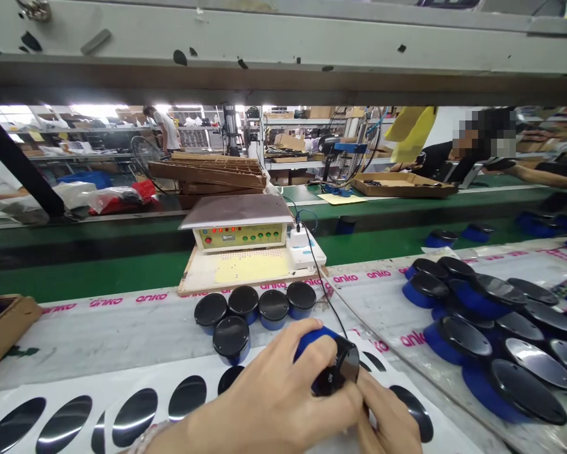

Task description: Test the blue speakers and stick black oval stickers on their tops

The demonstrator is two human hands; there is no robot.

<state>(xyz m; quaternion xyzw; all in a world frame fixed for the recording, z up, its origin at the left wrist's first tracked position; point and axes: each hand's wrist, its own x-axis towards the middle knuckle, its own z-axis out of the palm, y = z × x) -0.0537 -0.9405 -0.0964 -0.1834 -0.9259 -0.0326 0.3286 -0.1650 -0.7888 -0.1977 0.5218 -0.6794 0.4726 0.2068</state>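
My left hand [276,384] is closed around a round blue-and-black device [342,366], tilted, with small white "ON" lettering on its black side. My right hand [391,419] has its fingers bent against the device's lower right edge; its fingertips are partly hidden. A thin black cable [329,302] runs down from a white plug to behind the device; whether it is connected cannot be seen. Under my hands lie white sheets [94,384] carrying shiny black oval stickers [134,416]. Just beyond, several similar round devices [231,338] stand with black tops up.
Many blue-and-black devices [470,334] are piled at the right. A tester box [243,236] with red digits stands on a board ahead. Behind it runs a green conveyor [122,271]. A cardboard box [9,328] is at left; a shelf beam [283,38] hangs overhead. Other people work beyond.
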